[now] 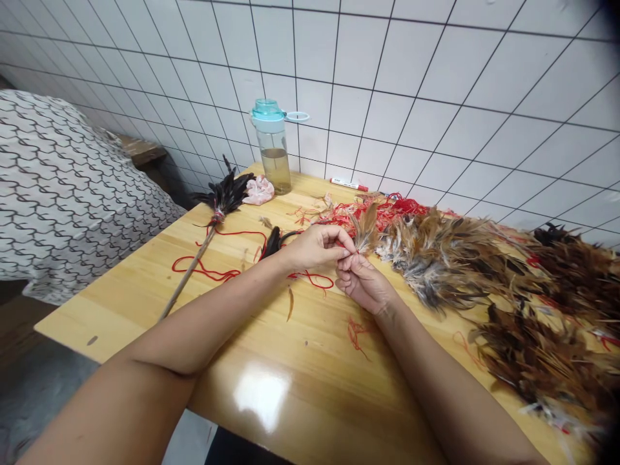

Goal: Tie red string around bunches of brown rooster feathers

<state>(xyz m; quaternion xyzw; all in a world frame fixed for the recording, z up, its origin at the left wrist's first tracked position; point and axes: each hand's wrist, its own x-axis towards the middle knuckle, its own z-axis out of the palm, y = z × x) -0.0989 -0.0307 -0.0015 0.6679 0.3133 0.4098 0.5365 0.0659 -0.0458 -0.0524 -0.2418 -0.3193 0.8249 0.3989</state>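
Note:
Over the middle of the table, my left hand (317,248) and my right hand (365,283) meet fingertip to fingertip. Both are closed in a pinch around the base of a small bunch of brown feathers (367,227), whose tips fan upward and away. Fingers hide the exact grip point. Left of my hands, a stick (192,270) with black feathers (227,194) bound at its far end lies on the wood. Red string (213,271) loops loosely from it across the table. A dark feather tuft (272,243) lies just behind my left wrist.
Piles of brown and grey feathers (440,258) and darker feathers (547,355) cover the right side. Tangled red string (382,214) lies at the back, near a marker (349,185). A water bottle (274,148) stands by the tiled wall. Patterned cloth (82,194) hangs at left.

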